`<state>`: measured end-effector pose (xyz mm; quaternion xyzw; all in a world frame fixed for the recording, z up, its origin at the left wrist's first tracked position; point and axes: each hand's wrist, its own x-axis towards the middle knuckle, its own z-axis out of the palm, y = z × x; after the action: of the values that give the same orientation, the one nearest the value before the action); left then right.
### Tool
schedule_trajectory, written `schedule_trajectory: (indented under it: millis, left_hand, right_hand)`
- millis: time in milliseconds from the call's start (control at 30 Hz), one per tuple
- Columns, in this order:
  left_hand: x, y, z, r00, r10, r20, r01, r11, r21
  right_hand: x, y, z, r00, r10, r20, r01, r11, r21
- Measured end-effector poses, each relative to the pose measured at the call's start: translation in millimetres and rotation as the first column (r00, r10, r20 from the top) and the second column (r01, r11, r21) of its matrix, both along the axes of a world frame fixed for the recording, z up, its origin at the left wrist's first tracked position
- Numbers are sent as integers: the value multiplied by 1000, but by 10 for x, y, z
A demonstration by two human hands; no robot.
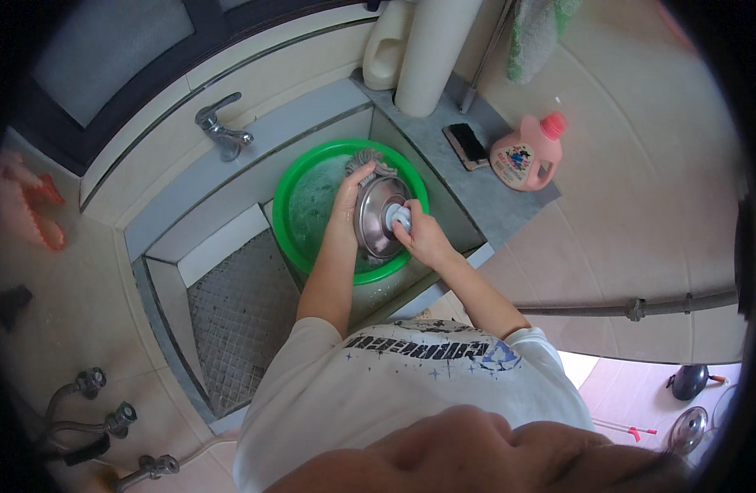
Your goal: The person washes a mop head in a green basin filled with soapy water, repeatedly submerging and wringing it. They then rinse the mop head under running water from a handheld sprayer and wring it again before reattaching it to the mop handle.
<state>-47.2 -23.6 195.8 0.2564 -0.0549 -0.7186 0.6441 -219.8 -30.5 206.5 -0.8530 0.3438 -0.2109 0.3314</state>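
Note:
A round mop head, with a shiny metal disc and grey yarn strands at its edge, is held tilted over a green plastic basin. My left hand holds the disc's left edge, with its fingertips by the strands. At the disc's centre, my right hand grips a white plastic joint. Foamy, cloudy water shows in the basin, left of the mop head. Most of the mop's underside is hidden.
The basin stands inside a tiled trough with a chrome faucet behind it. On the right ledge are a black-bristled scrub brush, a pink detergent bottle, a white pipe and a cream jug. Valves project at lower left.

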Motion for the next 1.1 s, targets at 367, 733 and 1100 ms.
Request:
schedule_trajectory:
  millis: [367, 733, 1100]
  left_hand:
    - [90, -202, -269, 919, 342, -198, -386, 883, -268]
    - [8, -234, -133, 790, 545, 283, -597, 789, 147]
    - [106, -231, -422, 671, 575, 467, -639, 769, -29]
  right_hand:
    - [-17, -22, -11, 999, -42, -19, 43, 998, 51]
    - [-12, -12, -2, 999, -37, -35, 40, 996, 76]
    - [1, -155, -250, 1000, 20, -21, -8, 878, 478]
